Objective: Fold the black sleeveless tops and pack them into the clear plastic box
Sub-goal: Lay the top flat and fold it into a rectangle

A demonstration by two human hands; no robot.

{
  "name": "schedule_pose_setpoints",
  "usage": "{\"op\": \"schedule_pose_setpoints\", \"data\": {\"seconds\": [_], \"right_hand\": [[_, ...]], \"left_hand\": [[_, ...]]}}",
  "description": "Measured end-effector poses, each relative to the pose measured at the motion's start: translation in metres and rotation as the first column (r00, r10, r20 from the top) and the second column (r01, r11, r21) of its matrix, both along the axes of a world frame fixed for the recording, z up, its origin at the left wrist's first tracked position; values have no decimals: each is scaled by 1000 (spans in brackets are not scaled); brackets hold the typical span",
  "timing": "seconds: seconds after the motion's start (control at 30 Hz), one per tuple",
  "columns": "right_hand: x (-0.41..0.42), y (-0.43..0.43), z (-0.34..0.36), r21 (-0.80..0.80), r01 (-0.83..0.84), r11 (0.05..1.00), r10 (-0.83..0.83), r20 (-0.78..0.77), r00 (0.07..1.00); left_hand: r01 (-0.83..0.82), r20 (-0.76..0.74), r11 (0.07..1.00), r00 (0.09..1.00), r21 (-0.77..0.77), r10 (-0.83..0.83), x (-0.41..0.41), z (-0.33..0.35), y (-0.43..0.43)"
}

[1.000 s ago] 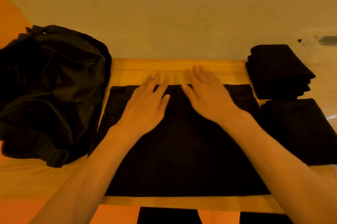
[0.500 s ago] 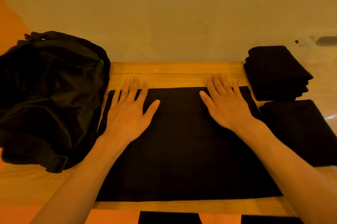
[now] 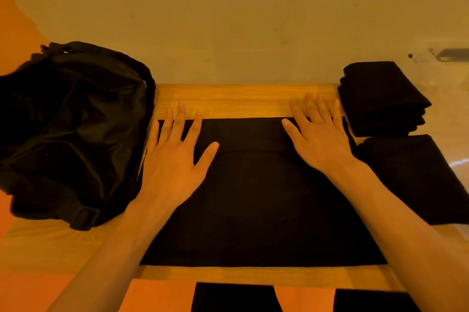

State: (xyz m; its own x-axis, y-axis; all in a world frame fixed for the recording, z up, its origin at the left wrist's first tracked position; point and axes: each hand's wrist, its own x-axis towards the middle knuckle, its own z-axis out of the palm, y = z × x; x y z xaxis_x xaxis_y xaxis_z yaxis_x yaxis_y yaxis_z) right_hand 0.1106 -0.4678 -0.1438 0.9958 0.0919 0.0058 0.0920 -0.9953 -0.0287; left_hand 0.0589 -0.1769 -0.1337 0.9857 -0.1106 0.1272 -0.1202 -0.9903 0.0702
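Observation:
A black sleeveless top [image 3: 258,200] lies spread flat as a rectangle on the wooden table [image 3: 243,100]. My left hand [image 3: 175,157] presses flat on its far left corner, fingers apart and reaching past the far edge. My right hand [image 3: 319,131] lies flat on the far right corner, fingers spread. At the right, a stack of folded black tops [image 3: 380,98] and another folded black top [image 3: 416,177] in front of it sit inside the clear plastic box [image 3: 431,58], whose walls are faint.
A black bag [image 3: 71,129] slumps on the table's left side, touching the top's left edge. A pale wall rises behind the table. Dark legs show below the table's near edge over an orange floor.
Both hands have slid outward from the middle of the top's far edge to its two far corners, smoothing the cloth flat.

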Motion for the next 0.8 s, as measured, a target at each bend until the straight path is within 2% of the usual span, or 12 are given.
{"op": "schedule_pose_setpoints", "data": {"seconds": [0.07,0.2,0.37,0.53,0.67,0.8], "right_hand": [[-3,15,7,2,-67,998,67,26,997],[6,71,20,58,-260,964,263,-54,963],[21,150,19,119,-400,909,413,-113,904],[42,221,3,186,-407,894,430,-109,896],[47,237,-11,85,-394,915,400,-90,912],[50,237,-8,57,-389,920,393,-105,914]], "left_hand": [[-14,5,1000,1000,12,14,-31,5,-9],[-105,-61,994,992,43,107,-80,-5,-17],[-208,-101,978,973,-5,207,-116,-19,-25],[-275,-129,961,954,-26,269,-135,-21,-28],[-284,-149,959,949,-20,278,-138,-19,-27],[-293,-182,956,941,-14,285,-143,-23,-26]]}}
